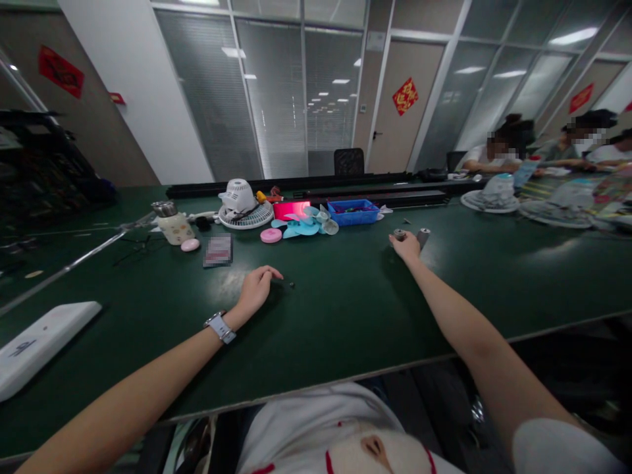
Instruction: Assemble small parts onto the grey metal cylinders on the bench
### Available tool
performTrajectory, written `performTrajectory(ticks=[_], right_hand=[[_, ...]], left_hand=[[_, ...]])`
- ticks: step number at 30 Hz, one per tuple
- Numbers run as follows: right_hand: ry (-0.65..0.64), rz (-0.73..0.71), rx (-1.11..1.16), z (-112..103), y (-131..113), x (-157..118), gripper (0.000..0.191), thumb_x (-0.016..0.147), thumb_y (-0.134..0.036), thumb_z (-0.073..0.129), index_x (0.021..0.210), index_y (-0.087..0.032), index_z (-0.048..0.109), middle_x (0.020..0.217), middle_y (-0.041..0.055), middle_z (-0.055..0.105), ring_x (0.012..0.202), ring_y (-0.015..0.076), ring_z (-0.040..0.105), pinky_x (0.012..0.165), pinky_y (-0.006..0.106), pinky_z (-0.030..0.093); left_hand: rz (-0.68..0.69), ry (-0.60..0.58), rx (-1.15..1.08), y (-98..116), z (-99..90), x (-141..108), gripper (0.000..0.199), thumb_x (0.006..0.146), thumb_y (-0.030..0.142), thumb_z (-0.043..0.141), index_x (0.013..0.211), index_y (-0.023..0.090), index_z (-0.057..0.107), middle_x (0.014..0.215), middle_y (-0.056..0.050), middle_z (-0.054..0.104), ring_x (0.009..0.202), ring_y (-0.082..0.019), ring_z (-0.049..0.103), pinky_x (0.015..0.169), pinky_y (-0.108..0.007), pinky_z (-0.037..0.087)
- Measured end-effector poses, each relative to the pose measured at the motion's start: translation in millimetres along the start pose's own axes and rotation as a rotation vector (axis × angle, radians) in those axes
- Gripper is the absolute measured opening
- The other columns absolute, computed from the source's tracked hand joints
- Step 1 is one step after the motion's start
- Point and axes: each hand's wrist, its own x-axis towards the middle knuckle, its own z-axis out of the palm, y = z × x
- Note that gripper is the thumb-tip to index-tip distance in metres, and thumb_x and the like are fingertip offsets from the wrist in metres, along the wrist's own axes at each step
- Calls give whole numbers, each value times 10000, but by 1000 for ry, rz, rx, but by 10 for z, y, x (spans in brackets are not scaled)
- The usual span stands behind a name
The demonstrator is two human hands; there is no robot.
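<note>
My left hand [257, 288], with a watch on its wrist, rests over the green table [316, 336]. Its fingers point right toward a tiny dark part [291, 285] lying just beyond them; whether they pinch anything is too small to tell. Farther right, my right hand [405, 245] has its fingers closed around a small grey cylinder [399, 234]. A second grey cylinder [423, 237] stands right beside that hand, on its right side.
Across the back are a white fan body [237, 197], light-blue blades [301, 226], a pink disc [271, 235], a blue tray [353, 212] and a patterned bottle [175, 227]. A white case [44, 345] lies at left. People sit at far right.
</note>
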Motion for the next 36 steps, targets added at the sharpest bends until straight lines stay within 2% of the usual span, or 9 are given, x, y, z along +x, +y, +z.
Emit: performTrajectory(ticks=[3, 5, 9, 12, 18, 23, 28, 31, 36], right_hand=[[180, -232, -22, 21, -318, -319, 730, 797, -385, 695, 1418, -91, 445, 1453, 235, 474, 1340, 367, 438, 1078, 553, 338], [137, -550, 19, 45, -608, -698, 681, 851, -390, 638, 1441, -122, 428, 1512, 220, 406, 1392, 358, 376, 1109, 575, 287], [-459, -1223, 97, 122, -1079, -1633, 472, 968, -382, 496, 1420, -245, 511, 1528, 106, 437, 1389, 260, 426, 1117, 471, 352], [-719, -1390, 80, 205, -1197, -2102, 424, 987, -333, 487, 1392, -229, 557, 1513, 84, 462, 1380, 235, 449, 1108, 423, 389], [-673, -1237, 158, 290, -1111, -1997, 305, 944, -142, 528, 1153, -227, 733, 1135, 45, 739, 1061, 187, 683, 964, 344, 501], [-214, -992, 63, 100, -929, -1150, 316, 939, -161, 527, 1172, -230, 727, 1107, 67, 744, 993, 235, 686, 903, 379, 499], [159, -578, -81, -234, -438, -189, 331, 921, -199, 518, 1186, -195, 717, 1110, 102, 737, 999, 276, 673, 888, 391, 489], [181, -448, -120, -331, -171, 70, 332, 896, -208, 540, 1176, -216, 718, 1051, 87, 752, 950, 264, 679, 849, 375, 491], [133, -396, -131, -307, -51, 98, 314, 873, -208, 545, 1121, -223, 739, 1018, 85, 756, 909, 249, 677, 831, 365, 486]], left_hand=[[-14, 36, -44, -4, 5, -11, 239, 736, 221, 369, 623, 199, 578, 661, -30, 630, 697, -194, 587, 682, -299, 427], [-21, 43, -68, -5, 8, -19, 192, 691, 193, 365, 589, 204, 527, 587, -11, 571, 627, -177, 551, 634, -282, 398], [-34, 50, -71, 5, 7, -26, 156, 657, 173, 356, 564, 212, 474, 514, 14, 469, 552, -161, 477, 571, -267, 335], [-7, 65, -47, 16, 7, -30, 150, 660, 166, 352, 553, 214, 446, 518, 15, 449, 559, -158, 459, 568, -266, 317], [-26, 14, 7, 52, 2, -43, 170, 699, 155, 345, 576, 217, 443, 528, 20, 452, 552, -157, 455, 566, -269, 308], [-36, -20, 78, 61, 2, -42, 184, 710, 151, 352, 577, 214, 462, 542, 14, 475, 579, -166, 485, 585, -274, 314], [-28, -36, 103, 32, 24, -37, 197, 712, 160, 360, 574, 212, 490, 545, 11, 502, 583, -171, 498, 587, -275, 314], [-21, -34, 91, 38, 24, -38, 196, 702, 161, 362, 565, 211, 493, 538, 11, 508, 578, -169, 500, 589, -273, 322], [-12, -45, 84, 70, 3, -46, 201, 702, 176, 362, 573, 210, 512, 552, 6, 528, 588, -171, 517, 598, -274, 341]])
